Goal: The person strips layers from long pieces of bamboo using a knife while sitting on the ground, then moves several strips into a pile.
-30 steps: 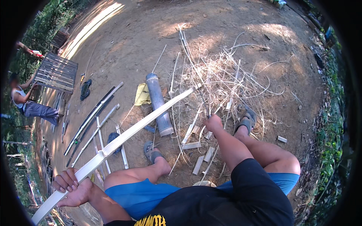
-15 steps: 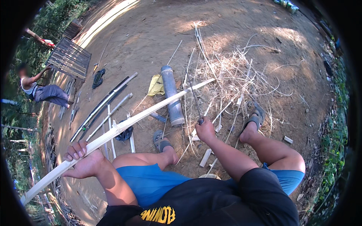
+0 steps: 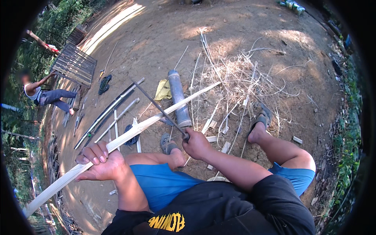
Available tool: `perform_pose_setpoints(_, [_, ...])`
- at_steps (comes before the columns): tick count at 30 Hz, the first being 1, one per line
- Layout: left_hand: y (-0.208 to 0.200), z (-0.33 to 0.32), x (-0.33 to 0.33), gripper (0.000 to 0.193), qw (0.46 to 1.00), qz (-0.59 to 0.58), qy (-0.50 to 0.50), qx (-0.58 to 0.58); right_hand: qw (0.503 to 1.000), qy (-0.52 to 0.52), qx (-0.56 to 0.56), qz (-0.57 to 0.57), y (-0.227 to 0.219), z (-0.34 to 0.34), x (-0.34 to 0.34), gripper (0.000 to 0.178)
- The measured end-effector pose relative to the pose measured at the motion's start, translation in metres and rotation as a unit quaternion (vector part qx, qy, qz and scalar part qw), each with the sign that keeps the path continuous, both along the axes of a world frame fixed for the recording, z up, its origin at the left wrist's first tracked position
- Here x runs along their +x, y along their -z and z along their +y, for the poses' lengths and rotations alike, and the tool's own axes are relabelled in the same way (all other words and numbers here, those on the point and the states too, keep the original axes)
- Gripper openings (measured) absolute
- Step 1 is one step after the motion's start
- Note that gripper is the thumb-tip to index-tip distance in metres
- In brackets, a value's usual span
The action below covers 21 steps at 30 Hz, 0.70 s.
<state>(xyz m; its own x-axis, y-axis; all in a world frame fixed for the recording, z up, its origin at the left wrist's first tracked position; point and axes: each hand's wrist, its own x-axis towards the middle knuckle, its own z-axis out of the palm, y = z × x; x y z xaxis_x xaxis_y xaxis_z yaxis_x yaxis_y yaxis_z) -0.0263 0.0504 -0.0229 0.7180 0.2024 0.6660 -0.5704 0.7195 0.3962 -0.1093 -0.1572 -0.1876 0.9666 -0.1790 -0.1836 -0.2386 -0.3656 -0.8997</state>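
A long pale split bamboo strip runs slantwise from the lower left up to the shavings. My left hand grips it near its lower part, the fingers curled over it. My right hand is closed around the handle of a long, dark-bladed knife. The blade points up and left, crossing the strip in view; whether the edge touches the wood I cannot tell. Just beyond my right hand lies a thick grey-green bamboo section, partly behind the strip.
A tangled heap of bamboo shavings spreads before my right foot. Bamboo poles, a yellow sack and dark slippers lie on the dirt ahead and left. At far left another person holds a slatted wooden frame.
My right hand has moved left, and the knife has swung from pointing ahead to pointing up-left across the strip. My left hand and the strip have shifted slightly right.
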Motion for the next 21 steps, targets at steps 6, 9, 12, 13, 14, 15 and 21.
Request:
perform_pose_setpoints(6, [0.004,-0.012,-0.025,0.068,1.000,-0.003,-0.022,-0.013,0.998,-0.048,0.019,-0.047,-0.022,0.008,-0.022,0.034])
perform_pose_setpoints(9, [0.002,-0.014,-0.023,0.070,1.000,-0.014,-0.024,-0.010,0.999,-0.025,0.024,-0.028,-0.007,0.004,-0.019,0.032])
perform_pose_setpoints(12, [0.004,-0.009,-0.023,0.071,1.000,-0.008,-0.026,-0.006,0.999,-0.022,0.022,-0.021,-0.020,0.007,-0.021,0.032])
perform_pose_setpoints(13, [0.003,-0.009,-0.025,0.071,1.000,-0.008,-0.026,-0.009,0.999,-0.024,0.025,-0.042,-0.030,0.013,-0.027,0.032])
perform_pose_setpoints(14, [0.002,-0.012,-0.029,0.071,1.000,-0.007,-0.026,-0.013,0.998,-0.026,0.018,-0.050,-0.027,0.012,-0.028,0.032])
perform_pose_setpoints(15, [0.001,-0.015,-0.031,0.071,1.000,-0.007,-0.025,-0.010,0.998,-0.029,0.011,-0.057,-0.020,0.010,-0.028,0.032])
perform_pose_setpoints(21, [0.000,-0.017,-0.024,0.070,0.999,-0.006,-0.031,-0.023,0.999,-0.020,-0.006,-0.035,-0.021,0.009,-0.035,0.031])
